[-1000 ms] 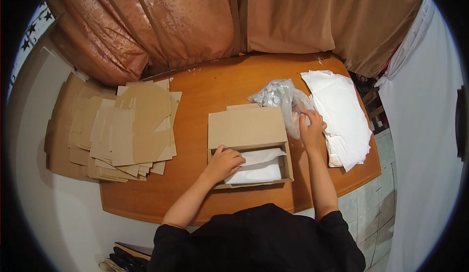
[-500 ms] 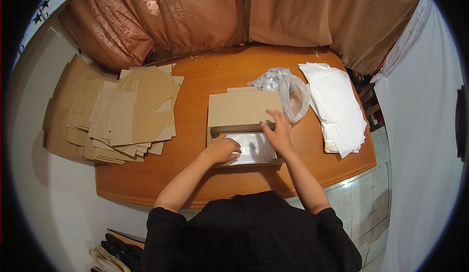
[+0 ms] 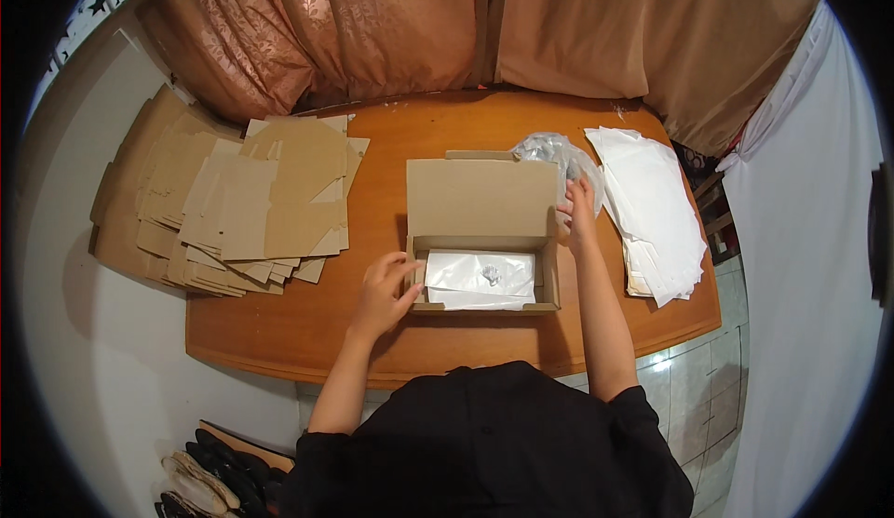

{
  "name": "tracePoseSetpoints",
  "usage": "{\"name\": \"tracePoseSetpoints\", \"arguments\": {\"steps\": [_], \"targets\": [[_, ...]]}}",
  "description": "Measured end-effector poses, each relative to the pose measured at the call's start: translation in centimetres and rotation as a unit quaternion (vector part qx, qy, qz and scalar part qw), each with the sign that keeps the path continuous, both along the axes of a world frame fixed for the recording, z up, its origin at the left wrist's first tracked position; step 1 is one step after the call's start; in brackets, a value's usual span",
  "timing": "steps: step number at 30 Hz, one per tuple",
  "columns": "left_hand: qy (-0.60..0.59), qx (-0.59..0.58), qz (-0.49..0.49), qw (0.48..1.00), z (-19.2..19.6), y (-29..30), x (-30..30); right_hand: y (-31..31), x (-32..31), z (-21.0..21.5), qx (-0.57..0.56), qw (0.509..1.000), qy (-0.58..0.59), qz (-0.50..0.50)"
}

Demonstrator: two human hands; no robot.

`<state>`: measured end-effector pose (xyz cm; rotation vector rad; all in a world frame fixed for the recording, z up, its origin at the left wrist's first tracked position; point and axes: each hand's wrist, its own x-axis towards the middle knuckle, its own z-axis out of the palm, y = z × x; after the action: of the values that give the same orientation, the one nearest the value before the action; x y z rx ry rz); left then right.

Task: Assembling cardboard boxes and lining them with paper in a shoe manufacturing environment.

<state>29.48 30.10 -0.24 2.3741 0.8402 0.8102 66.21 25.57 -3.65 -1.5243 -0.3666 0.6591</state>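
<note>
An unlidded cardboard box (image 3: 481, 197) stands on the table in front of me, its lid flap raised at the back. Folded white paper (image 3: 456, 271) lies inside, with a small silvery sticker-like patch (image 3: 491, 275) on top. My left hand (image 3: 384, 290) is at the box's left wall, fingers apart and holding nothing; I cannot tell whether it touches the cardboard. Beyond the box's right side, my right hand (image 3: 579, 209) reaches over the clear plastic bag (image 3: 551, 148), fingers apart, partly covering it. Whether the fingers touch the bag is unclear.
Flat cardboard pieces (image 3: 247, 206) are piled on the left of the wooden table (image 3: 279, 332). A stack of white paper sheets (image 3: 652, 211) lies at the right. Brown curtains (image 3: 391, 25) hang behind the table, and shoes (image 3: 228, 476) sit on the floor at lower left.
Both hands have come out of the box. My left hand moved left to its side wall; my right hand moved up and right to the plastic bag. The lid flap stands more upright.
</note>
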Motion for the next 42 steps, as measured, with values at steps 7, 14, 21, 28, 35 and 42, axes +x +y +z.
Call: {"name": "tracePoseSetpoints", "arguments": {"steps": [7, 14, 21, 28, 35, 42], "targets": [[-0.182, -0.036, 0.131, 0.974, -3.0, -0.5, -0.5, -5.6, -4.1, 1.7, 0.096, 0.991, -0.057, 0.07], [-0.103, 0.089, 0.129, 0.982, -3.3, -0.9, 1.1, -11.5, -9.1, -1.3, 0.116, 0.973, -0.165, 0.112], [-0.256, -0.157, 0.049, 0.953, -6.6, -1.3, 2.9, -12.4, -11.2, -2.3, 0.149, 0.961, -0.231, 0.038], [-0.14, -0.079, 0.041, 0.986, -6.8, -0.9, 2.6, -13.0, -10.7, -4.0, 0.02, 0.938, -0.341, 0.057], [-0.08, -0.033, 0.057, 0.995, -7.1, -0.9, 2.7, -13.5, -11.2, -5.0, -0.005, 0.929, -0.365, 0.056], [-0.034, -0.023, 0.035, 0.999, -6.0, 0.7, 3.5, -12.8, -11.2, -4.8, -0.008, 0.932, -0.362, 0.035]]}}
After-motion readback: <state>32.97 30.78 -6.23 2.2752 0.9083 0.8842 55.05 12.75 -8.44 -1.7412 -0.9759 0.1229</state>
